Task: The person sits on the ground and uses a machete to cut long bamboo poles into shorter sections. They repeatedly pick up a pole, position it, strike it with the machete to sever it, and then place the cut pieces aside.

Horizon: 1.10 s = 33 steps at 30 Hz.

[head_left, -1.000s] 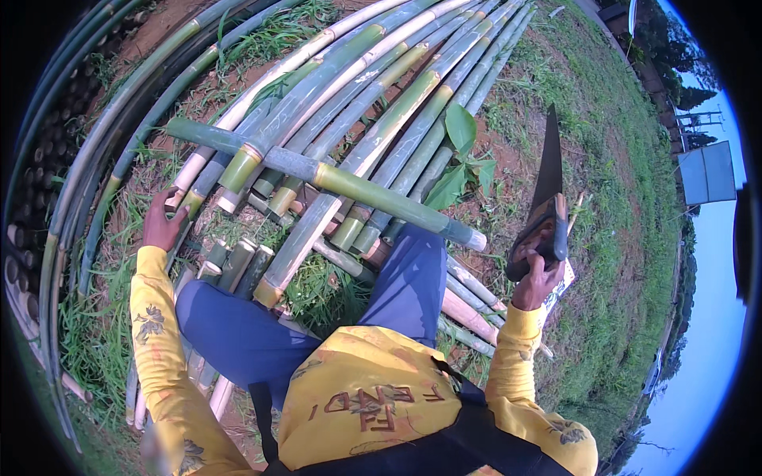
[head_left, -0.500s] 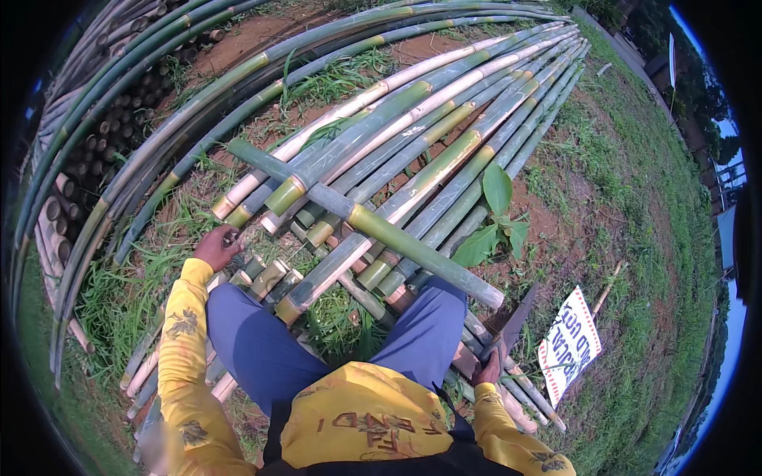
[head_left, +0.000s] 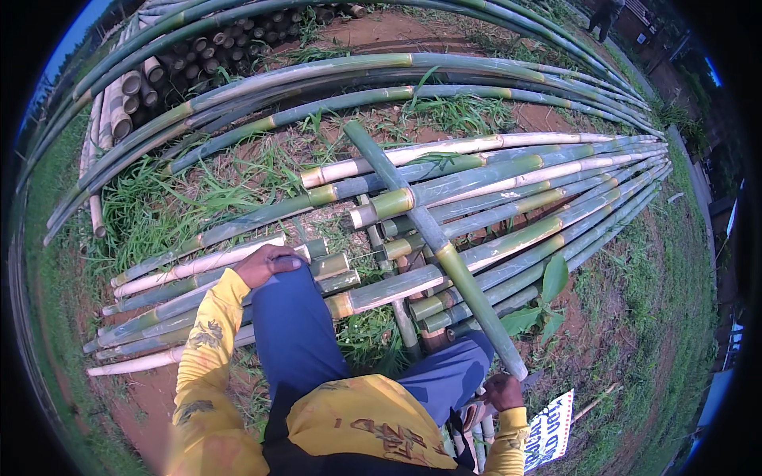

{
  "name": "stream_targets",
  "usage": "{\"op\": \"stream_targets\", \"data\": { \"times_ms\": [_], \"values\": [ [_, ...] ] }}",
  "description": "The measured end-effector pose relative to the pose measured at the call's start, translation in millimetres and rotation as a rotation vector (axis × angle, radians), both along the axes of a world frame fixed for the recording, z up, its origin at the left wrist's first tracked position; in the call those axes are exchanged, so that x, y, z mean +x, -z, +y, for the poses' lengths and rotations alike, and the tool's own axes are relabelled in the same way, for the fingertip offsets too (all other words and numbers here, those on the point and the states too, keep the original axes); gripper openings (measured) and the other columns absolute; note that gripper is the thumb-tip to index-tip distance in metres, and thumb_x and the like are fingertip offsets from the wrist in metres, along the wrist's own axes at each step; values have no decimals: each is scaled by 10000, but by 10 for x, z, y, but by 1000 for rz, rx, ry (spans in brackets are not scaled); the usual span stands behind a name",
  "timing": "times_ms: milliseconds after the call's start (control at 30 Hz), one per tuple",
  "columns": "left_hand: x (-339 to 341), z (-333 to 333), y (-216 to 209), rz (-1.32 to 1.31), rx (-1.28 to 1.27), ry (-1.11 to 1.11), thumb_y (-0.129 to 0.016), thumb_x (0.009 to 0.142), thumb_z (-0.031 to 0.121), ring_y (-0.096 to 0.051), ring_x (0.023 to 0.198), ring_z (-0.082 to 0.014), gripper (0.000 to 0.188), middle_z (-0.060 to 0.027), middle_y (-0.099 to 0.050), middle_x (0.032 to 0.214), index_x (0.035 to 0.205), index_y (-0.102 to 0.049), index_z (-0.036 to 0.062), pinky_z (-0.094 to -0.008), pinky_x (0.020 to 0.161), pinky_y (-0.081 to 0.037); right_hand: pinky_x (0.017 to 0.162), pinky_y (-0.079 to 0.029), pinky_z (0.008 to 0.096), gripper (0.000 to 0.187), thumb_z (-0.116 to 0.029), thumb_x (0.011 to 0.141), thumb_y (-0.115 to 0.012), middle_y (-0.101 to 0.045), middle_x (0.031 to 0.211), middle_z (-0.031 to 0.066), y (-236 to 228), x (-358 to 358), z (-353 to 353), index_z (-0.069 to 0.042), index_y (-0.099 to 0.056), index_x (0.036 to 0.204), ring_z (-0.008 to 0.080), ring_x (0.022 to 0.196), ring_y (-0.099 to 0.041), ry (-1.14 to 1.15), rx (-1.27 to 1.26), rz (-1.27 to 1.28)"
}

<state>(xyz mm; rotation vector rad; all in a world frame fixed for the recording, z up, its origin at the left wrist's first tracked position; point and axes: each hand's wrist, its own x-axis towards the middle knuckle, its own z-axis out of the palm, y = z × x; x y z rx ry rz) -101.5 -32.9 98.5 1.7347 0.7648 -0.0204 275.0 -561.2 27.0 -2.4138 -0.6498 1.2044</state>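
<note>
A worker's right hand (head_left: 504,391) closes in a fist around a saw (head_left: 530,381), its handle mostly hidden and a sliver of dark blade showing at two o'clock. The left hand (head_left: 266,267) rests with curled fingers at the left knee (head_left: 292,309) of blue trousers; whether it grips anything cannot be told. Just beside the right hand, at one o'clock, is the near end of a green bamboo crosspiece (head_left: 470,287), which stretches away toward eleven o'clock, lying crosswise against a fan of long poles (head_left: 524,208) that narrows toward two o'clock. Shorter cut poles (head_left: 171,317) lie at eight o'clock from the left hand. A leafy green plant (head_left: 554,282) stands at one o'clock from the right hand, and a white sign (head_left: 552,432) with blue lettering at four. Farther out, long curving poles (head_left: 341,67) sweep across twelve o'clock, with stacked bamboo (head_left: 214,54) at eleven.
</note>
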Motion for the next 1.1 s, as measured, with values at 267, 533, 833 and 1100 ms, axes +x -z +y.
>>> {"op": "stream_targets", "data": {
  "times_ms": [267, 533, 833, 1100],
  "values": [
    [-439, 544, 476, 13, 262, -371, -742, 903, 136, -559, 725, -69, 166, -2, -654, 829, 1014, -660, 43, -267, 683, -474, 635, -534, 370, 133, -90, 921, -704, -689, 707, 146, -453, -653, 2589, 13, -678, 1000, 248, 643, -711, -225, 596, -191],
    [-326, 1596, 1083, -38, 609, -532, -731, 876, 136, -669, 783, -215, 236, -107, -669, 906, 1055, -628, 21, -354, 711, -543, 828, -544, 415, 348, -81, 927, -689, -708, 1018, 221, 234, -1567, 3806, 30, -627, 1251, 344, 934, -712, -351, 678, -186],
    [689, 2103, 922, -73, 672, -277, -648, 894, 226, -648, 1094, -408, 346, -227, -655, 1108, 1136, -658, -21, -516, 994, -500, 1077, -454, 534, 650, -217, 934, -626, -552, 1363, 374, 1204, -1746, 5294, 112, -417, 1455, 514, 1253, -563, -649, 360, -354],
    [602, 3213, 1169, 211, 795, -443, -675, 854, 181, -650, 1126, -414, 346, -248, -672, 1159, 1118, -662, -41, -505, 1016, -512, 1092, -454, 551, 837, -413, 970, -499, -382, 1528, 387, 1694, -1757, 5678, 125, -219, 1546, 535, 1237, -577, -798, -184, -281]
  ]
}}
